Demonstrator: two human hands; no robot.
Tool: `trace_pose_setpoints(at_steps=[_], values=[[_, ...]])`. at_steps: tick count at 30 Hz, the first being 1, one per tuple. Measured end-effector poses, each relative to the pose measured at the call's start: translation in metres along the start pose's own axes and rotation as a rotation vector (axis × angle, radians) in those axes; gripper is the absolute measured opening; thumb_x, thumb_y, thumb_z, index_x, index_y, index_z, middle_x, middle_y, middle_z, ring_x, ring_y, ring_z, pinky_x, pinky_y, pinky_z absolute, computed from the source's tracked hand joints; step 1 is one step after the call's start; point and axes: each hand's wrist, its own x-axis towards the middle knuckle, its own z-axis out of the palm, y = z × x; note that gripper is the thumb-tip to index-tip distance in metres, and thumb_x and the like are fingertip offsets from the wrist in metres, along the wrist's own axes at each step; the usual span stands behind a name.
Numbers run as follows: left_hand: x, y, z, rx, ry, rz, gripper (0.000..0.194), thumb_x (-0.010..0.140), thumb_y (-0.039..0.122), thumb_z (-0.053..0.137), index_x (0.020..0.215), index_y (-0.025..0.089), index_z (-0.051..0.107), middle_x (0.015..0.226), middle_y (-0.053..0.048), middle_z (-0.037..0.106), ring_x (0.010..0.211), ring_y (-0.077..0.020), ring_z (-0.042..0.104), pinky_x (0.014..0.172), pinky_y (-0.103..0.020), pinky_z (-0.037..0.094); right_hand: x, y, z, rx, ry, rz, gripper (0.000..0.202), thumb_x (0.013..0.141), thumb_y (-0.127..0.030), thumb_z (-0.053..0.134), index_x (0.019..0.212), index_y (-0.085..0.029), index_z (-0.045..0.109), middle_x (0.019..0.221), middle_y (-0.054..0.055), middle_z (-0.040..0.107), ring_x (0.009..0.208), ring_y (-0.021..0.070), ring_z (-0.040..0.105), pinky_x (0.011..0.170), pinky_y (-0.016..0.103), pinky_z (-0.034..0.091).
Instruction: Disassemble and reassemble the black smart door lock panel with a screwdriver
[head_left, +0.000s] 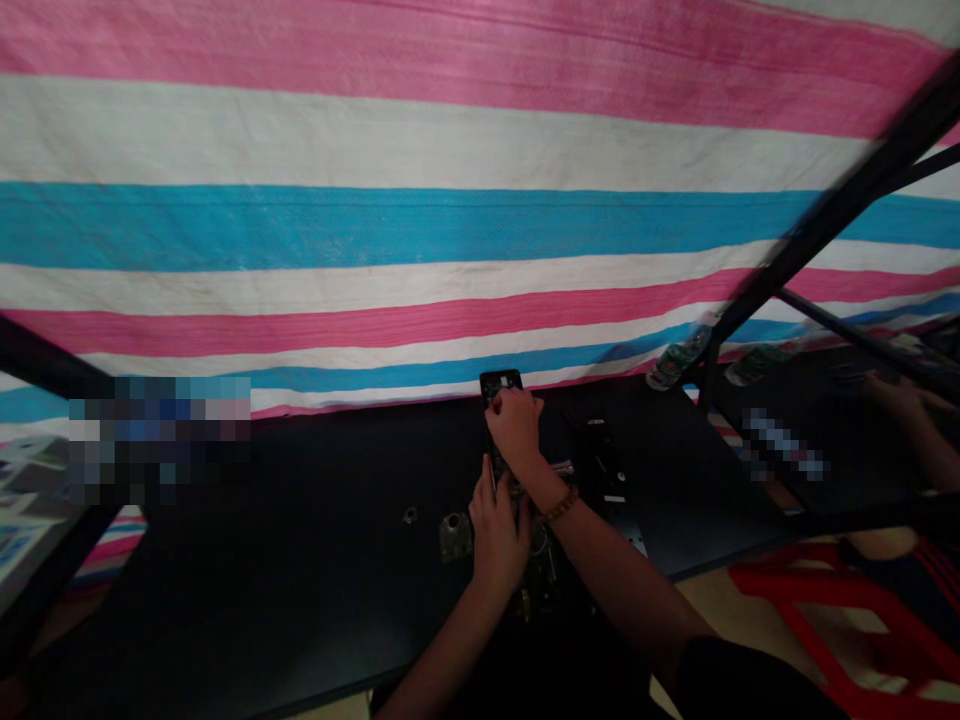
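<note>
A long dark device [492, 384] with small parts showing at its top end lies near the back edge of the black table. My right hand [516, 428], a beaded bracelet on its wrist, is over the device with its fingers curled; what they pinch, if anything, is too small to see. Nearer to me, my left hand [498, 530] is at the device's lower end, its fingers partly around it. Left of this hand sits a metal plate with a round knob [454, 538], and farther left a small metal piece [410, 515]. Several small metal parts lie under my wrists.
Dark parts [604, 460] lie on the black table [300, 560] to the right. A clear bottle [679, 360] leans at the back right by a black metal frame [810, 235]. Striped sheeting [450, 230] hangs behind. A red stool [847, 600] and another person's hand [896, 400] are at far right.
</note>
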Motion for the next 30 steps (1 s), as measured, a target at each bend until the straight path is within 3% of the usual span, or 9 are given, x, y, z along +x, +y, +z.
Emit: trace_pose_setpoints(at_steps=[30], values=[[-0.0003,-0.0011,0.0013,0.019,-0.001,0.014,0.041,0.096,0.020,0.050,0.137,0.015,0.053,0.163,-0.023,0.031,0.141,-0.0378,0.044,0.109,-0.062,0.042,-0.0035,0.0016,0.0054,-0.034,0.081,-0.090,0.014,0.093,-0.017,0.056,0.085,-0.017,0.068,0.094,0.010,0.072,0.100,0.0251,0.060,0.086,0.038,0.032]])
